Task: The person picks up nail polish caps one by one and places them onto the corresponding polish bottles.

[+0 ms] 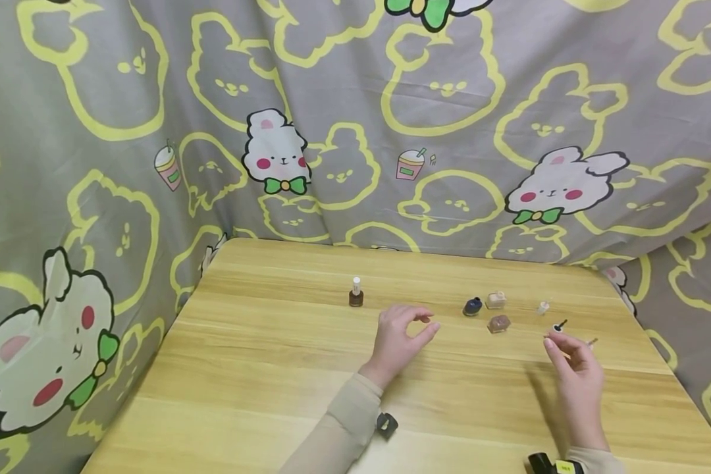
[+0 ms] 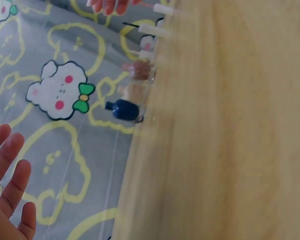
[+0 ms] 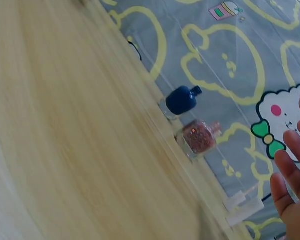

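Note:
My left hand [image 1: 399, 336] hovers over the middle of the table, fingers relaxed and holding nothing. To the right, my right hand [image 1: 577, 375] is beside the brush caps, its fingers loosely bent with nothing visible in them. Three uncapped nail polish bottles stand between the hands, farther back: a dark blue bottle [image 1: 473, 307], a cream bottle [image 1: 496, 300] and a mauve bottle [image 1: 500, 324]. White caps stand brush-up near the right hand: one with a pale brush [image 1: 543, 307], one with a dark brush [image 1: 558, 327], and another cap [image 1: 591, 343] partly hidden behind the fingers.
A dark brown nail polish bottle [image 1: 356, 298] with its white cap on stands left of the others. The wooden table [image 1: 243, 342] meets a grey patterned curtain [image 1: 343, 99] at the back and sides. Black wrist devices [image 1: 386, 425] sit at both wrists.

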A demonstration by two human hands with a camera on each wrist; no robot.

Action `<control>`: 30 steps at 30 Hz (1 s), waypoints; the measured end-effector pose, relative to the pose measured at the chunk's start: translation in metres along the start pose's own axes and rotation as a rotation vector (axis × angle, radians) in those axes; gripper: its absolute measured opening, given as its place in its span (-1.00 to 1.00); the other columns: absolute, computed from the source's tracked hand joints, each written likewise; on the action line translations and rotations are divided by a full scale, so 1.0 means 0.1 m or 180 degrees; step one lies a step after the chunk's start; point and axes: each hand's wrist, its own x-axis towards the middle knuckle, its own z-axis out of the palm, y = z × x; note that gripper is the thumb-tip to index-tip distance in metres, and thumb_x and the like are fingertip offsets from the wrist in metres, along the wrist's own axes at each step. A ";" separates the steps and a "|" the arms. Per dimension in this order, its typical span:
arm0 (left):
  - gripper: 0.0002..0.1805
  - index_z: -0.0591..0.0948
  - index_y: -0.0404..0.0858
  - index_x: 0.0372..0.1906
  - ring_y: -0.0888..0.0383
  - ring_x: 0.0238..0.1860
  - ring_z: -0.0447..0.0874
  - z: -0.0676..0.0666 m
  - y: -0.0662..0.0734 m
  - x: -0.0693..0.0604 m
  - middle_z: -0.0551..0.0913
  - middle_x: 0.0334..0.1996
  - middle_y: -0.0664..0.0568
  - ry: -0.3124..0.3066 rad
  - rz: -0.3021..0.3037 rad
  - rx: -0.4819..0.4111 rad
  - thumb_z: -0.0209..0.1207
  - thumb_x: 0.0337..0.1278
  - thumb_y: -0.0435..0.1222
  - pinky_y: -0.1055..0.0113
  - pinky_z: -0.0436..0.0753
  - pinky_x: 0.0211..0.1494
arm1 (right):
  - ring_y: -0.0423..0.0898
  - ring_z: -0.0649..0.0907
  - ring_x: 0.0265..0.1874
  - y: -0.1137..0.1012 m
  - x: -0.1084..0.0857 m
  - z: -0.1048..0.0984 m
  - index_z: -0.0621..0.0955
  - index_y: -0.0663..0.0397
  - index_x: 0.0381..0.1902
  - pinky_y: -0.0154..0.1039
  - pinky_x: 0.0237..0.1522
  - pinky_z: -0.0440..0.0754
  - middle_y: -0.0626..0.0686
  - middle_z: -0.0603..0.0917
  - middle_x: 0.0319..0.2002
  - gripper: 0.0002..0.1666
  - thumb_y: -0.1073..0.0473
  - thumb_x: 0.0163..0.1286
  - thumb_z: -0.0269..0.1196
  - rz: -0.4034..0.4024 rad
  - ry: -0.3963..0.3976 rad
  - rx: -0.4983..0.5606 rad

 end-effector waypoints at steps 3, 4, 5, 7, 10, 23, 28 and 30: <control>-0.71 0.69 -0.15 -0.12 0.22 -0.11 0.66 0.05 0.02 -0.02 0.76 -0.22 0.10 -0.0112 -0.0105 -0.0056 0.33 0.10 -0.11 0.11 0.41 0.18 | -0.33 0.64 -0.31 0.02 0.03 -0.05 0.62 0.36 -0.10 -0.57 -0.24 0.52 -0.19 0.73 -0.34 -0.76 0.42 0.26 0.29 0.0144 0.0169 0.0164; -0.71 0.68 -0.14 -0.11 0.23 -0.10 0.65 0.07 0.03 -0.02 0.75 -0.21 0.11 -0.0145 -0.0132 -0.0050 0.33 0.10 -0.10 0.13 0.40 0.18 | -0.32 0.63 -0.34 0.03 0.04 -0.07 0.63 0.33 -0.11 -0.56 -0.25 0.51 -0.18 0.73 -0.36 -0.77 0.41 0.25 0.30 0.0173 0.0220 0.0187; -0.71 0.68 -0.13 -0.10 0.24 -0.10 0.64 0.09 0.04 -0.03 0.75 -0.20 0.13 -0.0177 -0.0143 -0.0037 0.32 0.11 -0.09 0.16 0.40 0.17 | -0.32 0.63 -0.36 0.03 0.05 -0.09 0.63 0.31 -0.12 -0.56 -0.27 0.52 -0.18 0.72 -0.37 -0.78 0.40 0.25 0.31 0.0209 0.0268 0.0228; -0.70 0.68 -0.10 -0.09 0.27 -0.10 0.63 0.13 0.06 -0.04 0.74 -0.19 0.16 -0.0234 -0.0145 0.0009 0.31 0.12 -0.07 0.20 0.39 0.16 | -0.30 0.62 -0.39 0.04 0.07 -0.12 0.64 0.28 -0.14 -0.55 -0.29 0.53 -0.15 0.71 -0.39 -0.79 0.40 0.24 0.32 0.0261 0.0349 0.0337; -0.71 0.67 -0.06 -0.08 0.32 -0.10 0.61 0.19 0.11 -0.05 0.73 -0.17 0.21 -0.0325 -0.0142 0.0066 0.29 0.14 -0.03 0.25 0.39 0.14 | -0.28 0.64 -0.41 0.04 0.09 -0.16 0.65 0.27 -0.16 -0.53 -0.31 0.57 -0.11 0.71 -0.40 -0.80 0.40 0.23 0.33 0.0320 0.0464 0.0528; -0.67 0.68 -0.06 -0.06 0.25 -0.08 0.62 0.48 0.24 -0.06 0.72 -0.13 0.24 -0.0544 -0.0469 -0.0123 0.27 0.16 0.02 0.38 0.34 0.09 | -0.22 0.67 -0.50 0.14 0.20 -0.38 0.64 0.31 -0.27 -0.47 -0.49 0.58 0.00 0.72 -0.45 -0.76 0.50 0.08 0.40 0.0308 0.1108 0.1347; -0.64 0.66 -0.04 -0.02 0.25 -0.08 0.61 0.57 0.25 -0.03 0.71 -0.10 0.23 -0.0658 -0.0704 -0.0224 0.27 0.16 0.03 0.42 0.33 0.09 | -0.23 0.57 -0.45 0.16 0.22 -0.44 0.61 0.24 -0.32 -0.51 -0.50 0.55 -0.03 0.64 -0.44 -0.71 0.52 0.00 0.44 0.0259 0.1394 0.1460; -0.63 0.65 -0.03 0.00 0.28 -0.08 0.59 0.60 0.25 -0.01 0.71 -0.08 0.23 -0.0726 -0.0787 -0.0231 0.27 0.15 0.03 0.45 0.32 0.08 | -0.22 0.53 -0.38 0.17 0.24 -0.46 0.60 0.20 -0.30 -0.54 -0.47 0.54 -0.03 0.61 -0.39 -0.66 0.52 -0.03 0.45 0.0309 0.1474 0.1427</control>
